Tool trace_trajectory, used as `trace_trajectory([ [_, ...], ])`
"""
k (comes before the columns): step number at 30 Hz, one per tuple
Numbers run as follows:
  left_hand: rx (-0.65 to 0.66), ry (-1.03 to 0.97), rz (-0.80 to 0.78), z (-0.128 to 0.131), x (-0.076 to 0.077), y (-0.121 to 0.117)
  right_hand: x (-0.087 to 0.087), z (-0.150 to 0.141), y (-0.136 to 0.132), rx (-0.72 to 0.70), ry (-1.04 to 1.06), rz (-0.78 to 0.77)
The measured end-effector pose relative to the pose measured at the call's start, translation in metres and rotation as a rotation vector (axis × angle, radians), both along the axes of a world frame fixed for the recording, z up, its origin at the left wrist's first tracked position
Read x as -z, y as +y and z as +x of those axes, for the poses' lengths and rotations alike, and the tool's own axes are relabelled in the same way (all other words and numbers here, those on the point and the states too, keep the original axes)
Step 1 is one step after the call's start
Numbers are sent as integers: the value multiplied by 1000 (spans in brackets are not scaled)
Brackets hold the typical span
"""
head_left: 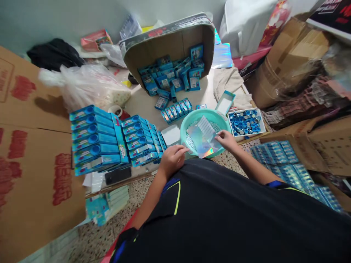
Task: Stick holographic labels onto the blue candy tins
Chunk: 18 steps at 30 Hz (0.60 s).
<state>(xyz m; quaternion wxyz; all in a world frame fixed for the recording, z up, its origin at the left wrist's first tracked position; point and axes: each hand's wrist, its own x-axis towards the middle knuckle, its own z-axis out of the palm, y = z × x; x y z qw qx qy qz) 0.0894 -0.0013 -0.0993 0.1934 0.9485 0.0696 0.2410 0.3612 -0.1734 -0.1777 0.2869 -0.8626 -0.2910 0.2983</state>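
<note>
While a shiny silver sheet (204,145) sits between the parted hands, over a round green plastic basin (199,114) of small pale pieces (189,140), the right hand (228,140) pinches the sheet's edge; whether the left hand (172,157), curled near the rim, grips anything cannot be told. Beyond are a pale table (207,95), a cardboard box (171,44) of blue packets (164,83), plain wall (82,16) and speckled floor (137,195)

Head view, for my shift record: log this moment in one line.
right hand: pinching holographic sheet; sheet: over turquoise basin; left hand: by basin's rim; blue caps: in white tray beside basin
</note>
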Motion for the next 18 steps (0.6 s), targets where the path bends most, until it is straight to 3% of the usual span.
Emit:
trace_trajectory([
  [3,84,71,31,31,-4,2,-16,-14,2,44,51,239],
  [9,131,146,103,99,-8,-1,-61,-43,10,120,265,625],
  [13,170,80,98,111,2,0,-82,-47,11,111,273,679],
  [18,237,-59,38,103,17,0,-79,-42,12,220,442,677],
])
